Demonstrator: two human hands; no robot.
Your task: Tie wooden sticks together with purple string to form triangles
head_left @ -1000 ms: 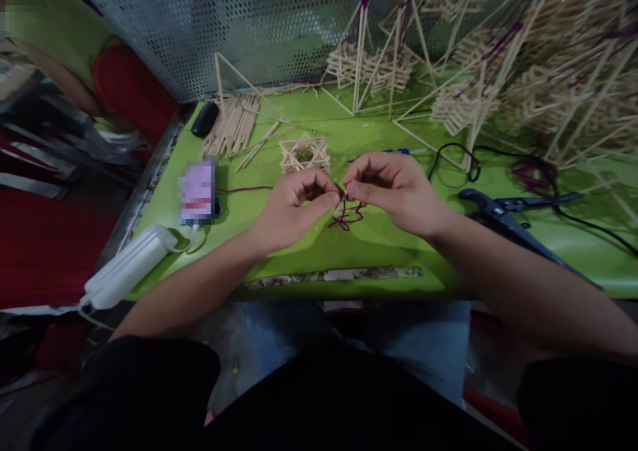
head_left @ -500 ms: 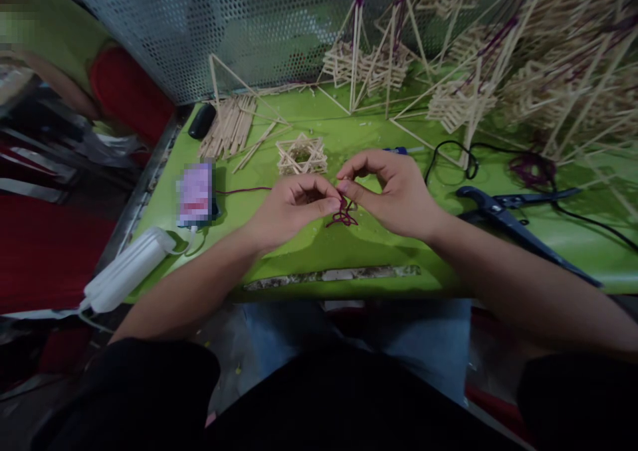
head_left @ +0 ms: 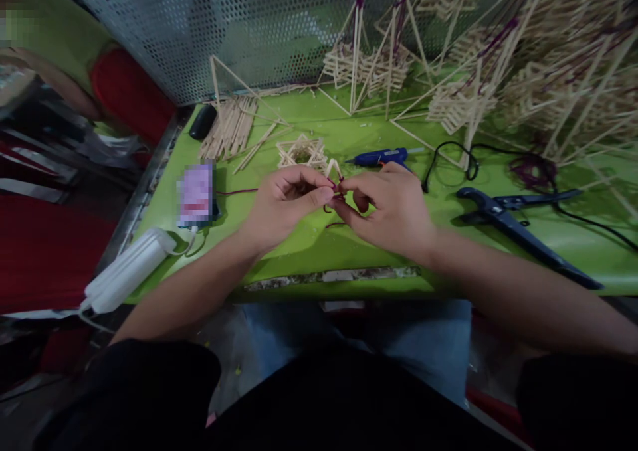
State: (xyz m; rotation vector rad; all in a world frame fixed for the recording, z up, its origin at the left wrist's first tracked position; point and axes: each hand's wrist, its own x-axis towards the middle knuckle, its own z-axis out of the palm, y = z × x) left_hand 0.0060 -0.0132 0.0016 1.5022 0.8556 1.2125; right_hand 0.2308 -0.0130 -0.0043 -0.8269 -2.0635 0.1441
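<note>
Both my hands meet over the middle of the green table (head_left: 379, 245). My left hand (head_left: 284, 202) pinches a dark red thread (head_left: 333, 205) between thumb and forefinger. My right hand (head_left: 391, 205) grips the same thread from the right, fingers curled around it. The thread trails left across the table toward a phone (head_left: 196, 194). Just behind my fingers sits a small star-shaped frame of thin wooden sticks (head_left: 302, 152); one stick tip shows beside my fingertips. A blue glue gun (head_left: 381, 157) lies behind my right hand.
Dark blue shears (head_left: 518, 228) and a black cable (head_left: 458, 159) lie at the right. Loose sticks (head_left: 229, 127) and a black mouse (head_left: 204, 120) lie at the back left. Several tall stick structures (head_left: 463, 79) crowd the back and right. A white charger block (head_left: 127, 268) hangs off the left edge.
My right hand has rolled over and dropped slightly, uncovering the glue gun. The loose tangle of thread has been drawn up off the table into my fingers. Both hands shifted a little away from me.
</note>
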